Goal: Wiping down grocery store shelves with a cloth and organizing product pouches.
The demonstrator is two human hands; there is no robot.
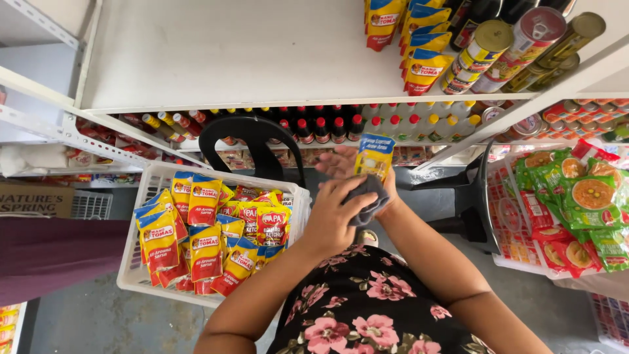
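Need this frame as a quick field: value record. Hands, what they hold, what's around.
setting: store shelving seen from above
left hand: grips a grey cloth against the pouch
right hand: holds a yellow and blue sauce pouch upright
white basket: to the person's left, full of yellow and red pouches
shelf above: mostly bare board; pouches and cans at its right end
lower shelf: row of capped bottles
right side: green and red packets
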